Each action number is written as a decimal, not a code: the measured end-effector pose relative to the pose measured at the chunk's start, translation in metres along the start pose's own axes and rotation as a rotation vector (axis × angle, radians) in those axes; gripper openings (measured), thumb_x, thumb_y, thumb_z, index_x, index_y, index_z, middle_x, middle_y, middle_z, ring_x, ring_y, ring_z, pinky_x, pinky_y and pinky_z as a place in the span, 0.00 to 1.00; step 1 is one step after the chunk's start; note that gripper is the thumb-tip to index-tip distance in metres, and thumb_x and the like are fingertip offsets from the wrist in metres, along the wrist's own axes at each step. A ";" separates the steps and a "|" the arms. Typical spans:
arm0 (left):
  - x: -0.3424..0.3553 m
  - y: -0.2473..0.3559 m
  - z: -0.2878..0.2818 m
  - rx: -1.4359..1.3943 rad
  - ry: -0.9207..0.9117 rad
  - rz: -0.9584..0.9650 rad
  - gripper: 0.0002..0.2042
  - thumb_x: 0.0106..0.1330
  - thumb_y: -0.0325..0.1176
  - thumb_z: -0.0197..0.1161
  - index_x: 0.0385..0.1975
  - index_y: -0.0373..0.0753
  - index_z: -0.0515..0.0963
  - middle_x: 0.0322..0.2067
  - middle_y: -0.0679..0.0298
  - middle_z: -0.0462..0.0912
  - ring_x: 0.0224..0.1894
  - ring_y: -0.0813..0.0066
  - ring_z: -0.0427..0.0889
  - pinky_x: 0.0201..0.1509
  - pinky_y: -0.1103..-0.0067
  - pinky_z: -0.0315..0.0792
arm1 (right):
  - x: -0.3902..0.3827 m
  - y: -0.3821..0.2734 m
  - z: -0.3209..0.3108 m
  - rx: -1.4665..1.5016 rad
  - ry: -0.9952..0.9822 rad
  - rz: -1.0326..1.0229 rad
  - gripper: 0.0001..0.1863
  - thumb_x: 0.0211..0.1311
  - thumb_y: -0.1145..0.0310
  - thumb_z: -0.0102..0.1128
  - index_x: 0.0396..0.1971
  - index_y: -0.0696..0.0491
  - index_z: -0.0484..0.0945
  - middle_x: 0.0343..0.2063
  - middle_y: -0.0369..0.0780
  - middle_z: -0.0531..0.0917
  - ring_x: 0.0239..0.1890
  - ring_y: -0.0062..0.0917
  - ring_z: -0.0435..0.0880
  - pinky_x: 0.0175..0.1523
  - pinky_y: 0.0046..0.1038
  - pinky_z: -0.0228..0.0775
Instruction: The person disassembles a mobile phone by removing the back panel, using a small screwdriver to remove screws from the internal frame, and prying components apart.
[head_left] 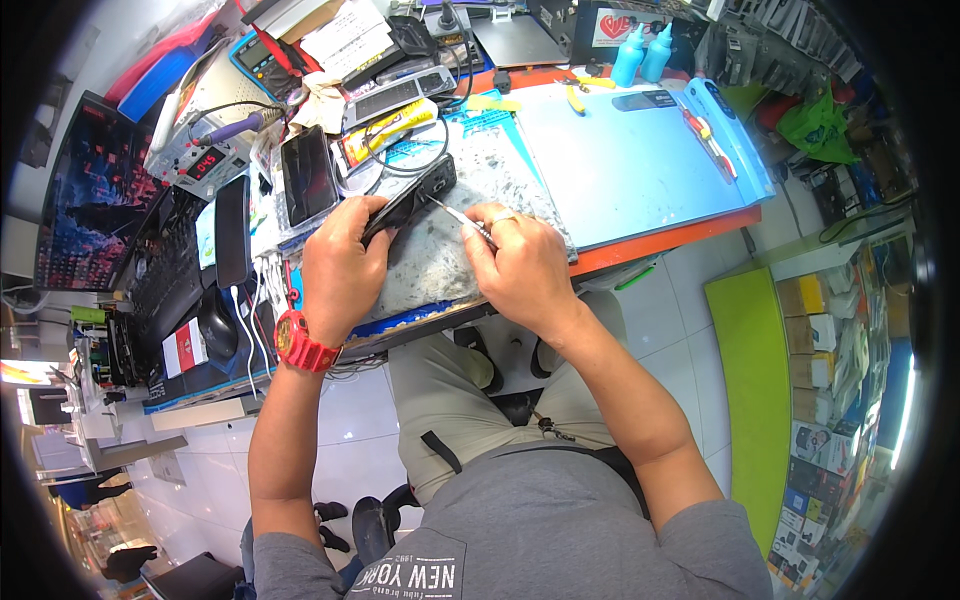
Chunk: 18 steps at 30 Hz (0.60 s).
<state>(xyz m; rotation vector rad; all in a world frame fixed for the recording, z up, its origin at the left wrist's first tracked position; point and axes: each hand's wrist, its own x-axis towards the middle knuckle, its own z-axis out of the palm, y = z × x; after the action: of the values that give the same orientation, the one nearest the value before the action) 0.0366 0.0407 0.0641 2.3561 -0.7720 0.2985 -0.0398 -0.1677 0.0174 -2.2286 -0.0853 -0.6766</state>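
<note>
My left hand (345,262) grips a dark smartphone (411,201) by its lower end, thumb and fingers closed on its edges. The phone is tilted up off a grey, stained work mat (425,262), its camera end pointing away to the right. In my right hand (525,262), fingers pinch a slim, pen-like screwdriver (453,211). Its thin tip reaches the phone's side near the camera end; whether it touches cannot be made out. My fingers cover part of the handle.
Two more phones (309,175) (233,232) lie left of the mat, near a soldering station (200,160). Cables and a yellow tube (392,130) crowd the back. On the right are a light-blue mat (610,180), pliers (575,98) and blue bottles (628,58).
</note>
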 end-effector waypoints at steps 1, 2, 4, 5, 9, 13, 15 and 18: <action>0.000 -0.001 0.000 0.000 -0.002 -0.001 0.13 0.62 0.22 0.70 0.47 0.33 0.82 0.41 0.49 0.87 0.43 0.46 0.87 0.47 0.63 0.80 | 0.000 0.000 0.000 0.001 -0.002 0.001 0.08 0.70 0.69 0.62 0.40 0.59 0.85 0.34 0.48 0.90 0.34 0.46 0.90 0.44 0.44 0.79; 0.000 -0.002 0.000 0.000 -0.004 -0.002 0.13 0.62 0.22 0.70 0.47 0.33 0.82 0.41 0.49 0.87 0.43 0.46 0.87 0.47 0.63 0.80 | 0.001 0.000 0.000 0.003 -0.004 0.001 0.08 0.70 0.69 0.62 0.40 0.59 0.85 0.34 0.48 0.90 0.34 0.46 0.90 0.44 0.45 0.79; 0.000 -0.003 0.001 -0.002 0.004 0.002 0.13 0.62 0.22 0.70 0.47 0.33 0.82 0.41 0.49 0.87 0.43 0.46 0.87 0.48 0.63 0.80 | 0.001 -0.001 0.000 0.002 -0.005 0.002 0.08 0.70 0.69 0.62 0.40 0.59 0.84 0.34 0.48 0.90 0.34 0.46 0.90 0.43 0.45 0.79; 0.000 -0.004 0.001 -0.003 0.008 0.004 0.13 0.62 0.22 0.70 0.47 0.33 0.82 0.41 0.49 0.87 0.43 0.46 0.87 0.48 0.63 0.80 | 0.001 -0.001 0.000 0.000 -0.004 0.002 0.09 0.70 0.68 0.63 0.40 0.59 0.84 0.34 0.48 0.90 0.34 0.46 0.90 0.43 0.44 0.79; 0.000 -0.003 0.001 -0.002 -0.001 0.002 0.13 0.62 0.22 0.70 0.47 0.33 0.82 0.42 0.49 0.87 0.43 0.46 0.87 0.48 0.63 0.80 | 0.001 0.001 0.006 0.043 0.068 -0.022 0.11 0.69 0.68 0.69 0.43 0.61 0.86 0.26 0.48 0.87 0.29 0.45 0.88 0.40 0.41 0.79; 0.000 -0.003 0.000 0.006 -0.002 0.003 0.13 0.62 0.22 0.70 0.47 0.33 0.82 0.42 0.49 0.87 0.44 0.46 0.87 0.48 0.63 0.80 | 0.001 0.000 0.007 0.103 0.058 0.003 0.11 0.68 0.72 0.69 0.45 0.64 0.84 0.36 0.53 0.88 0.34 0.46 0.89 0.43 0.40 0.81; 0.000 -0.003 0.000 0.006 -0.007 0.003 0.13 0.62 0.22 0.70 0.47 0.33 0.82 0.42 0.49 0.87 0.44 0.46 0.87 0.48 0.63 0.80 | 0.001 -0.002 0.006 0.172 0.058 0.045 0.11 0.68 0.74 0.69 0.46 0.64 0.84 0.40 0.53 0.87 0.37 0.46 0.89 0.44 0.41 0.81; 0.001 0.000 -0.001 0.011 -0.030 0.000 0.14 0.62 0.22 0.70 0.49 0.33 0.82 0.42 0.49 0.87 0.45 0.45 0.87 0.49 0.62 0.80 | 0.002 0.001 0.005 0.164 -0.032 0.058 0.12 0.67 0.75 0.69 0.47 0.63 0.84 0.43 0.52 0.87 0.39 0.48 0.88 0.45 0.41 0.81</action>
<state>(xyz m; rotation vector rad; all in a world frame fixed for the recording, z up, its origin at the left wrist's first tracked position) 0.0371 0.0413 0.0653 2.3754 -0.7857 0.2688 -0.0359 -0.1646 0.0150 -2.0768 -0.0885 -0.5816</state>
